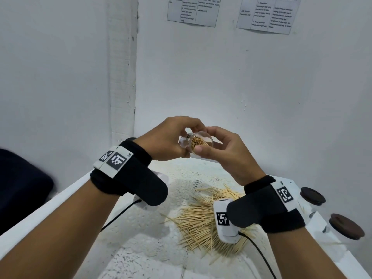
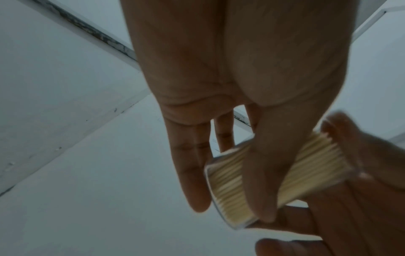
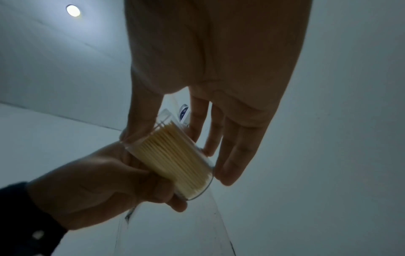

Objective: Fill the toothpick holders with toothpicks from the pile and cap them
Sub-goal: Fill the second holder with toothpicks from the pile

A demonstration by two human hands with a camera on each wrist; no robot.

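Observation:
A clear toothpick holder (image 1: 198,141), well filled with toothpicks, is held in the air above the table, tilted with its open mouth towards me. My left hand (image 1: 184,139) grips its base end, the thumb lying across its side (image 2: 263,173) and the fingers behind it. My right hand (image 1: 209,141) holds the mouth end between thumb and fingers (image 3: 175,155). No cap is on this holder. The loose toothpick pile (image 1: 201,222) lies on the table below my right wrist.
Two clear holders with dark brown caps (image 1: 312,195) (image 1: 347,226) stand at the table's right edge. A white lace cloth (image 1: 181,190) covers the table. A white wall rises close behind it. Something dark (image 1: 20,188) sits off the table's left edge.

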